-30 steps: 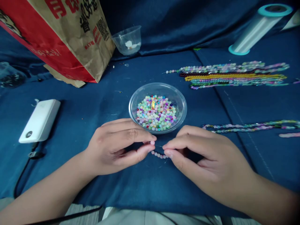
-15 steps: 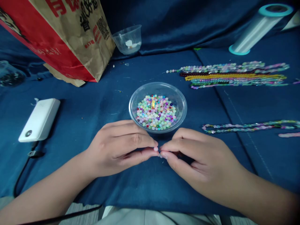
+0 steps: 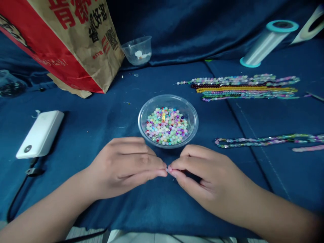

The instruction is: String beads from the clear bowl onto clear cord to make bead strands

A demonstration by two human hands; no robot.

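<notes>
Head view: right hand pinches pink bead; left hand fingertips closed, contents unclear. Next move likely needs steady alignment.

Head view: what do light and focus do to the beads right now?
Head view: dim light, faint sheen on the spool, dark shadow beside the power bank; loose beads fairly distinct, the pink bead at the right hand soft-edged, its hole unreadable.

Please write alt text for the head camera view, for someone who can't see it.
The right hand pinches a pink bead close to the left hand, by a clear bowl of multicoloured beads; beaded strands lie to the right on blue cloth.
</notes>
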